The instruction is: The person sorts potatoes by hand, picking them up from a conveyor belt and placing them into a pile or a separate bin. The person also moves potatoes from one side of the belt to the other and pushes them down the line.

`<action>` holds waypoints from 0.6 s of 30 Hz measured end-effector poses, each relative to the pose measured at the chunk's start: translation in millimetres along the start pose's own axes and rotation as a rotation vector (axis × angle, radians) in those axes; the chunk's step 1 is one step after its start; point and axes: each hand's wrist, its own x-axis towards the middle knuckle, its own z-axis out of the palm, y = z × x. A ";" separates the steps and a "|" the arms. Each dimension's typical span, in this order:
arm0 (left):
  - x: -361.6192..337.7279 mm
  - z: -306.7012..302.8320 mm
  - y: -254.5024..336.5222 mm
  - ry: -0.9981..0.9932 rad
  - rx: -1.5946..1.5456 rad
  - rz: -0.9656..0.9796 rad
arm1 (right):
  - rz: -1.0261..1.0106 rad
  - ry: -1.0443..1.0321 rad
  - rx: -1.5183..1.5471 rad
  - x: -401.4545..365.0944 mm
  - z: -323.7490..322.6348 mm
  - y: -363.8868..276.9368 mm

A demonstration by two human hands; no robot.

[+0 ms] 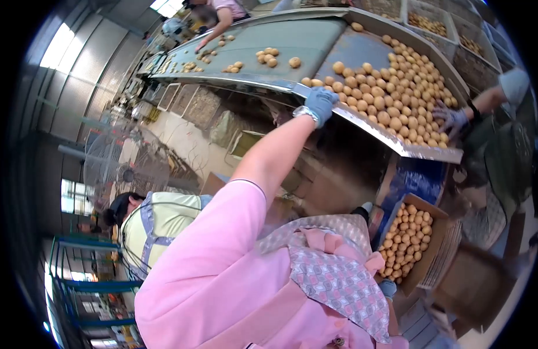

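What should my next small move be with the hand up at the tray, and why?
Probably close the left hand on a fruit by the tray rim and lower it toward the box. The gloved hand rests at the rim beside the pile, and the open box below holds the same fruit.

Part of cardboard box of fruit hidden behind patterned apron; co-worker at conveyor cut off by top edge; lower right corner blurred.

Potatoes pack tray rim to rim; bare belt beyond pile open.
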 end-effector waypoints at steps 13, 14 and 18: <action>1.9 14.7 -10.1 0.110 -0.037 0.074 | 0.102 -0.240 0.062 -54.4 31.8 -8.1; 3.3 25.0 -13.3 0.173 -0.040 0.094 | 0.091 -0.261 0.062 -43.9 57.0 -2.6; 2.6 17.7 -7.2 0.092 -0.010 0.053 | 0.057 -0.383 0.546 8.2 80.8 4.4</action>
